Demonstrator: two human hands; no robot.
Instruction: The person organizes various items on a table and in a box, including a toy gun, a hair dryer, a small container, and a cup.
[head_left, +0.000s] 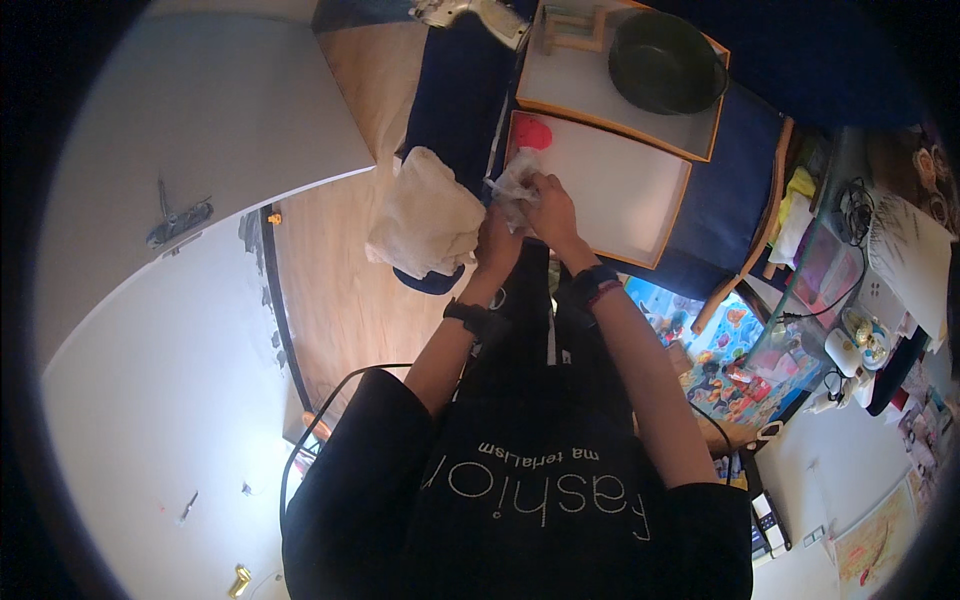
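Observation:
Both my hands are together over the near left corner of a shallow white tray with a wooden rim (679, 217). My right hand (553, 212) grips a crumpled, whitish translucent wrapping (517, 180), perhaps thin plastic or tissue. My left hand (499, 241) pinches its lower end; the fingertips are partly hidden. Just beyond the wrapping, a bright pink rounded object (534, 133) lies in the tray's far left corner. To the left of my left hand, a folded cream towel (427, 214) rests on a dark blue surface.
A second wood-rimmed tray (570, 82) behind holds a dark round pot (664, 64) and a small wooden frame (574, 30). Dark blue fabric (720, 195) lies beneath the trays. A curved wooden armrest (750, 240) borders the right. A glass-topped table (810, 225) bears cables and clutter.

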